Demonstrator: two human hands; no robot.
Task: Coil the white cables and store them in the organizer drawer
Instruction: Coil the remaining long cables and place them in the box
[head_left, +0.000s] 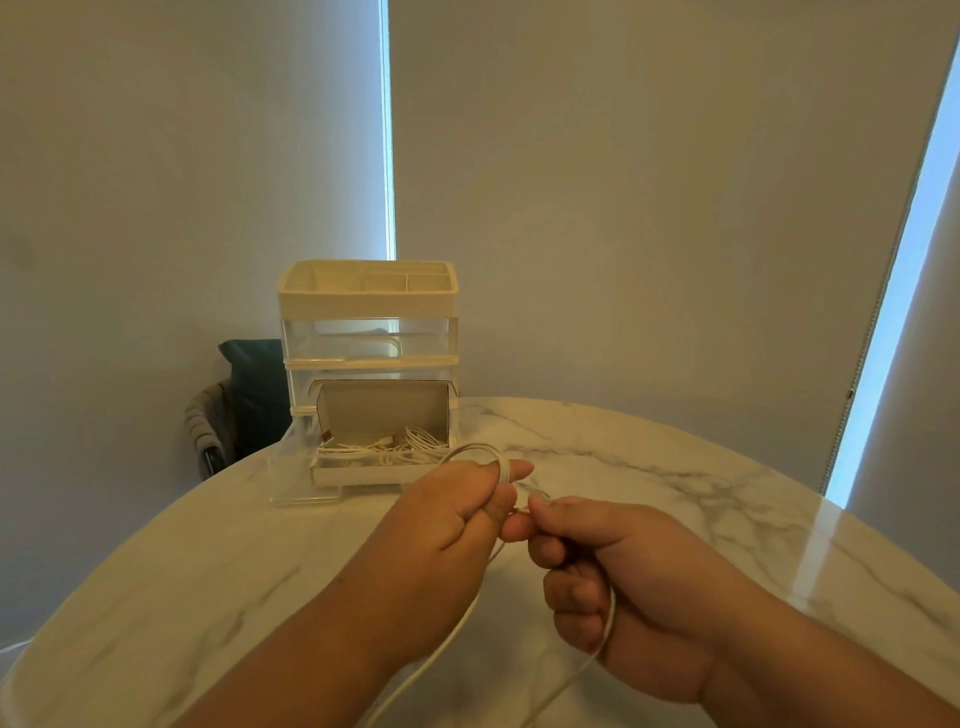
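Cable (500, 467) nr drawer (363, 475) front edge

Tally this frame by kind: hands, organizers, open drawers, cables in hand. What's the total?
Hands: 2 (left hand, right hand)
Organizer: 1
Open drawer: 1
White cable in hand: 1
Total: 5
Stored cables in the drawer are tangled and cannot be counted.

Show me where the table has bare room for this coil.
Bare marble right of the organizer, out to the table edge, and near-left beside the left hand. Crowded: right hand and white cable before the open drawer.
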